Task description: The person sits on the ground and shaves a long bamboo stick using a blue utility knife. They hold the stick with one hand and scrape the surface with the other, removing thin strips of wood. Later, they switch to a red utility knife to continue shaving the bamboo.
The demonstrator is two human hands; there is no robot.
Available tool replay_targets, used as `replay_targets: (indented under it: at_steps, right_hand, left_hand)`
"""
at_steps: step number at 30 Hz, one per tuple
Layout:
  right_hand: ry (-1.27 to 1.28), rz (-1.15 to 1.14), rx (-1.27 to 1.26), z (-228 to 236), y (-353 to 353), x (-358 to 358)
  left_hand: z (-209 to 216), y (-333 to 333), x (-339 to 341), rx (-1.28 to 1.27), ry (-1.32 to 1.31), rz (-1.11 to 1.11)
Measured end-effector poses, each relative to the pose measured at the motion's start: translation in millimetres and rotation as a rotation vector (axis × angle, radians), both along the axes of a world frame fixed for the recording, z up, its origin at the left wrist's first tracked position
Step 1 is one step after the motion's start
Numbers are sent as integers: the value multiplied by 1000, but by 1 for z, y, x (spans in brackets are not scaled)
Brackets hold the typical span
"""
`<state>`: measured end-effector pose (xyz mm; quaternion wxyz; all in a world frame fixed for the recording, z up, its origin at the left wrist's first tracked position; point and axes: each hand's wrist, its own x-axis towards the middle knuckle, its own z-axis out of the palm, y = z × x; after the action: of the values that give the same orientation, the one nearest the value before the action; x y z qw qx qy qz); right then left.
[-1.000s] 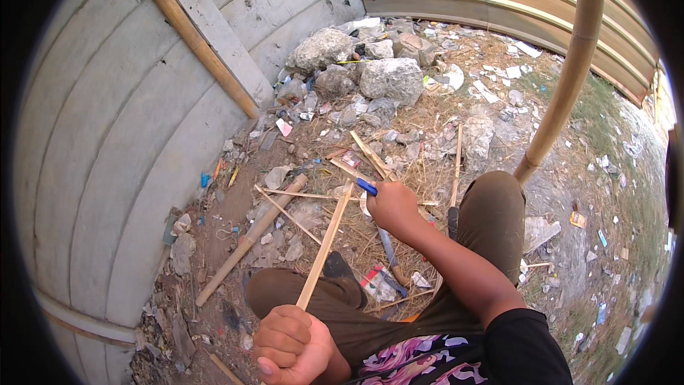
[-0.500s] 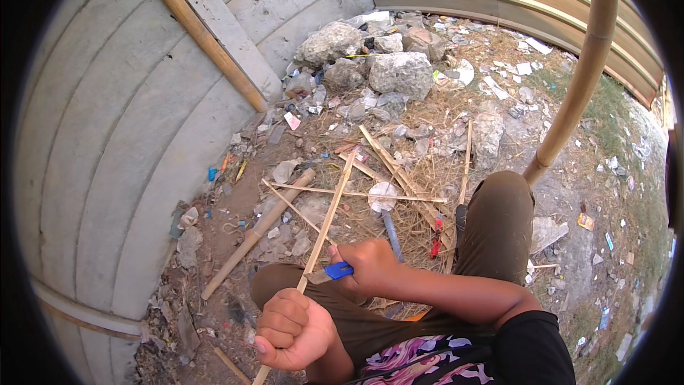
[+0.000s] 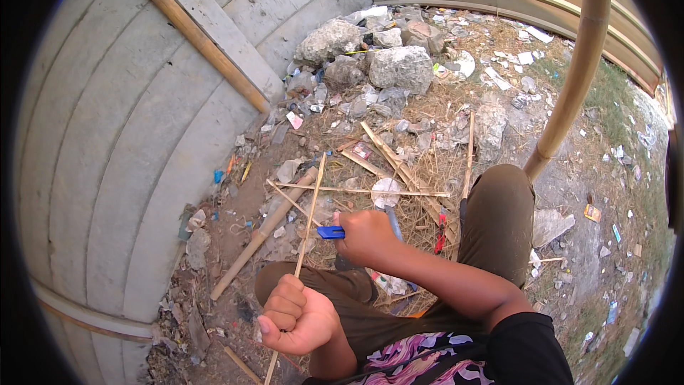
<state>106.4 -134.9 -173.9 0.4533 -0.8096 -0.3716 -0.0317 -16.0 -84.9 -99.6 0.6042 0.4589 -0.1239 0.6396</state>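
Observation:
My left hand (image 3: 299, 316) is closed in a fist around a thin, pale bamboo strip (image 3: 314, 203), which slants up and away from me; its lower end comes out below the fist. Farther up the strip, my right hand (image 3: 367, 239) grips a blue-handled knife (image 3: 330, 232). The knife lies across the strip, a little above the left fist. Its blade is hard to make out now, and the right fingers are partly hidden behind the back of the hand.
Bamboo strips (image 3: 370, 190) lie crossed on the littered ground, beside a thick bamboo piece (image 3: 265, 234). A red-handled tool (image 3: 440, 234) rests near my bent knee (image 3: 499, 207). Rocks (image 3: 401, 69) are piled by the grey wall (image 3: 135, 114). An upright bamboo pole (image 3: 577, 78) stands at right.
My right hand and the knife have moved up along the strip, away from the left fist. The strip's far end has swung left. The left hand keeps its hold.

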Motion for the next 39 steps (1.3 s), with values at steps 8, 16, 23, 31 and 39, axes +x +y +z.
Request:
replay_targets:
  at_steps: [8,16,23,31,39]
  right_hand:
    - [301,-198,-280,-14,-3,63]
    - [4,18,33,0,-14,-2]
    - [-45,153,63,35,-32,-35]
    - [11,150,-137,38,-33,-26]
    - [13,23,-171,17,-22,4]
  left_hand:
    - [14,-24,-18,101,-5,-64]
    - [7,-10,-16,96,9,2]
    - [6,-6,-18,183,-38,-39]
    - [6,0,-13,251,15,0]
    - [6,-10,-17,192,52,2]
